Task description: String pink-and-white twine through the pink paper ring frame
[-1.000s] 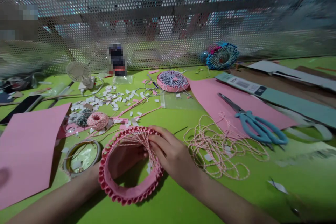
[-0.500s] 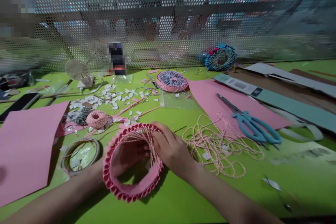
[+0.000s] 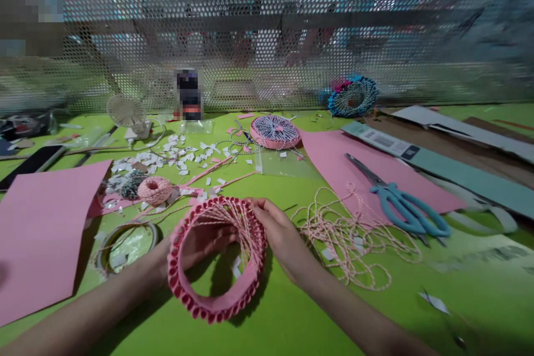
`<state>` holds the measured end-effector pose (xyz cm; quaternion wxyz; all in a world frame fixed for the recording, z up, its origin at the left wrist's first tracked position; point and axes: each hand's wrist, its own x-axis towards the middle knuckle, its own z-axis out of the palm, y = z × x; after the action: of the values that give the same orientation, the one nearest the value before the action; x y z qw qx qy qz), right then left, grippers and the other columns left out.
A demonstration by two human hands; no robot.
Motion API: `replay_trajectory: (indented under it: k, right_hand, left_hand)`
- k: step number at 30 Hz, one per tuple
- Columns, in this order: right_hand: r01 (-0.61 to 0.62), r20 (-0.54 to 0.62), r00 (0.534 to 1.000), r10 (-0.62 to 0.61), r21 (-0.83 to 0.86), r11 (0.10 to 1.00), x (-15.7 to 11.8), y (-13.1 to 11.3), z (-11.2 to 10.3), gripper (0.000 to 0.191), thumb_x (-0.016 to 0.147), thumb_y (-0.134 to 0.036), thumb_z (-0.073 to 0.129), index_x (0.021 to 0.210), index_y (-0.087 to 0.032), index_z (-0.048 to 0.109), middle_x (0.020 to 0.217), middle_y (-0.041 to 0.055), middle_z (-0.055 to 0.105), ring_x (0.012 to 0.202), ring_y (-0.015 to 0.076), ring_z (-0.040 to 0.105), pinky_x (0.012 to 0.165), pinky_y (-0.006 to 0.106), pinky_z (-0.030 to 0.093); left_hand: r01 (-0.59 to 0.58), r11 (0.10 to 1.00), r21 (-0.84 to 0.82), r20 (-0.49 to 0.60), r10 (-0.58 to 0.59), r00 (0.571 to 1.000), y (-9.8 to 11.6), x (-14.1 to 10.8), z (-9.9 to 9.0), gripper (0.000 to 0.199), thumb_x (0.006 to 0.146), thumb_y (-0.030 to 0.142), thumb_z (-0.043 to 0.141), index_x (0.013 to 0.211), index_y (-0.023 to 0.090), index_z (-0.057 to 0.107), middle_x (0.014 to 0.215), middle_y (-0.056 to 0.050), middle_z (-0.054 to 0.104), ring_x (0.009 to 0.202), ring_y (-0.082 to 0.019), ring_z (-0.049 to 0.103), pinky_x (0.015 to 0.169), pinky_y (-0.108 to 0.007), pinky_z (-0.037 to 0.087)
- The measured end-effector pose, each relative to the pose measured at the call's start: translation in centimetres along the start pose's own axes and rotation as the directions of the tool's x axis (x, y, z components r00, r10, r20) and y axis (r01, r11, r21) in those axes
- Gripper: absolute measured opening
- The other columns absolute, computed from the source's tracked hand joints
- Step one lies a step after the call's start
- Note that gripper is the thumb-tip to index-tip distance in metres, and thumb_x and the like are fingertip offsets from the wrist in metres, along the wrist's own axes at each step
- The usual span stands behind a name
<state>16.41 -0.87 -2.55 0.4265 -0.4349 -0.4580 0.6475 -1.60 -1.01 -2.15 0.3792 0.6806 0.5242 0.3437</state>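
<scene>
A pink ring (image 3: 180, 267) with a scalloped edge is tilted up above the green table, pink-and-white string strung across its upper right part. My left hand (image 3: 208, 242) reaches behind the ring and holds it from the back, seen partly through the opening. At the ring's upper right rim, my right hand (image 3: 275, 231) has its fingers closed on the edge, by the string. A loose tangle of the same string (image 3: 346, 239) lies right of my right hand. The wound string ball (image 3: 154, 190) sits behind the ring, to the left.
Blue-handled scissors (image 3: 400, 206) lie on pink paper (image 3: 329, 156) at right. A tape roll (image 3: 154, 239) is beside my left forearm. Further back are a pink string-wound disc (image 3: 275, 131), white paper scraps (image 3: 183, 156), a small fan (image 3: 125, 111) and a blue ring (image 3: 354, 95) by the mesh.
My right hand has shifted slightly right and its fingers have drawn back to the ring's outer edge, uncovering more string. The ring has moved slightly to the right.
</scene>
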Motion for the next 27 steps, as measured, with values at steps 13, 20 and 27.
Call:
replay_trajectory:
  k: [13, 20, 27]
  right_hand:
    - [-0.010, -0.089, 0.996, 0.012, 0.025, 1.000, 0.3, 0.5, 0.0, 0.011, 0.077, -0.030, 0.043, 0.079, -0.020, 0.044, 0.077, 0.0005, 0.054, 0.070, 0.0136, 0.054, 0.069, 0.029, 0.043]
    - [0.079, -0.063, 0.995, -0.071, 0.136, 0.988, -0.2, 0.4, 0.3, 0.004, 0.076, -0.024, 0.043, 0.078, -0.021, 0.043, 0.079, 0.0004, 0.053, 0.078, 0.0133, 0.054, 0.074, 0.029, 0.044]
    - [0.104, -0.040, 0.992, -0.120, -0.288, 0.952, 0.0, -0.1, -0.7, 0.022, 0.069, -0.022, 0.052, 0.088, -0.020, 0.040, 0.093, 0.0058, 0.051, 0.088, 0.0171, 0.052, 0.080, 0.036, 0.041]
  left_hand:
    - [-0.341, 0.789, 0.511, 0.105, 0.337, 0.936, 5.6, 1.2, -0.6, 0.015, 0.078, 0.026, 0.048, 0.088, 0.020, 0.057, 0.089, -0.004, 0.056, 0.086, -0.019, 0.049, 0.075, -0.034, 0.040]
    - [-0.366, 0.554, 0.748, 0.172, 0.371, 0.912, 4.6, 2.6, 3.6, 0.011, 0.077, 0.015, 0.042, 0.077, 0.012, 0.052, 0.079, -0.008, 0.055, 0.076, -0.021, 0.044, 0.066, -0.036, 0.036]
    - [-0.285, 0.853, 0.438, 0.060, 0.288, 0.956, 3.7, 2.9, 3.4, 0.012, 0.074, 0.006, 0.039, 0.076, 0.014, 0.048, 0.077, -0.005, 0.051, 0.074, -0.015, 0.045, 0.064, -0.028, 0.038]
